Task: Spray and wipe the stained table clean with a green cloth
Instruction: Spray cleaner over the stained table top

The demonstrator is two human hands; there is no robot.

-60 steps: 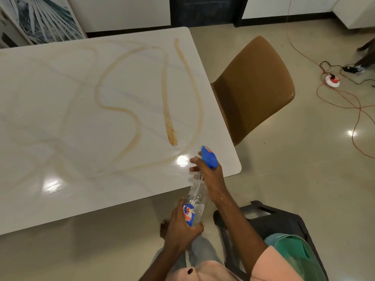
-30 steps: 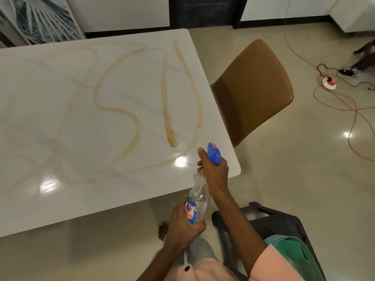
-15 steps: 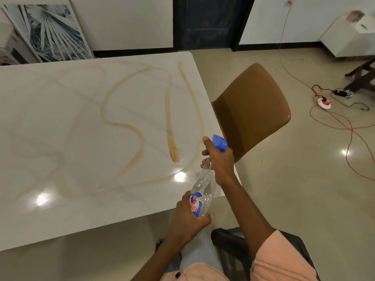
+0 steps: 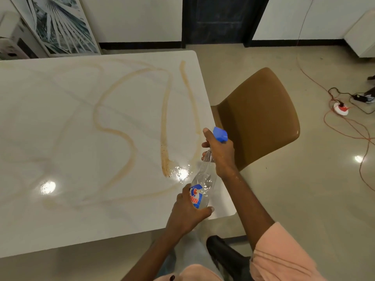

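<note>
The spray bottle (image 4: 203,185) is gripped at its base by the left hand (image 4: 189,212) and at its trigger by the right hand (image 4: 220,153), over the surface's (image 4: 60,220) near right corner. Droplets seemingly glisten there; the stains (image 4: 164,126) remain unwiped, and no green cloth is seen.

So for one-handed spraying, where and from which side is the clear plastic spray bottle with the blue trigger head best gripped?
Judging by its pose, at the narrow neck just under the blue trigger head, from the person's side, so the nozzle faces the stained white table. The clear spray bottle tilts that way; the right hand already grips there, while the left hand holds the wider base.
</note>
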